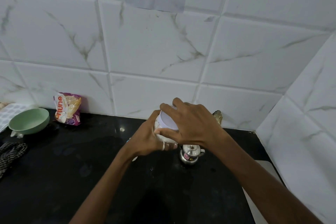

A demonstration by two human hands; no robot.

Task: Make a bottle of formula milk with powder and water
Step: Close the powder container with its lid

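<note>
A clear jar [160,132] with white powder visible through its wall is held above the black countertop [72,169], near the tiled back wall [145,45]. It is capped by a pale lilac lid [168,121]. The jar body is wrapped from the left side and below by the left hand [149,142], fingers curled against the glass; a ring is seen on one finger. The lid is covered from above by the right hand [192,123], fingers spread over the rim and pressed against its edge, thumb on the near side. Whether the lid is seated tight or loose cannot be told.

Just beside and below the hands, a small steel kettle [190,154] with its own knobbed lid stands upright on the countertop, apart from the jar. Something pale is partly hidden under the left wrist; it cannot be identified.

Well to the left, a purple and orange snack packet [67,109] leans against the wall. Left of it a green bowl [29,121] rests near a white moulded tray [7,114]. A black and white patterned cloth [11,152] lies at the left edge.
</note>
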